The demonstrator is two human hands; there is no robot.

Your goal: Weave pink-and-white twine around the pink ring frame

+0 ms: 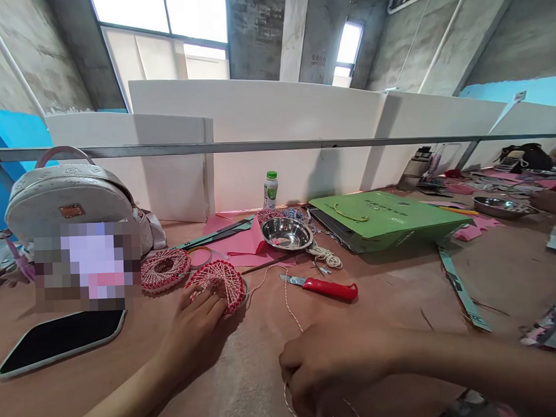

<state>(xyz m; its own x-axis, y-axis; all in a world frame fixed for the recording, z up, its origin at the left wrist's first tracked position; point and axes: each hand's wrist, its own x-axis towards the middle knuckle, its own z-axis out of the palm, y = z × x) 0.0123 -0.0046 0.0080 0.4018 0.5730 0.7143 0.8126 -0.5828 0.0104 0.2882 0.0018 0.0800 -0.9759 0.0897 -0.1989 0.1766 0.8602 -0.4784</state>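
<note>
My left hand (195, 330) grips the near edge of a round hoop wound with red-and-white string (219, 282), which stands tilted on the brown table (399, 289). A strand of the same string (288, 305) runs from the hoop across the table to my right hand (331, 365), whose fingers are closed on it near the front edge. A second wound hoop (164, 268) lies flat just left of the first. A red-handled utility knife (324, 286) lies beyond my right hand.
A black phone (59, 341) lies at the front left, a white handbag (72, 200) behind it. A steel bowl (287, 232), pink paper (242, 240), a small bottle (270, 190), a cord bundle (325, 254) and a green paper bag (383, 220) sit farther back. White boards wall the rear.
</note>
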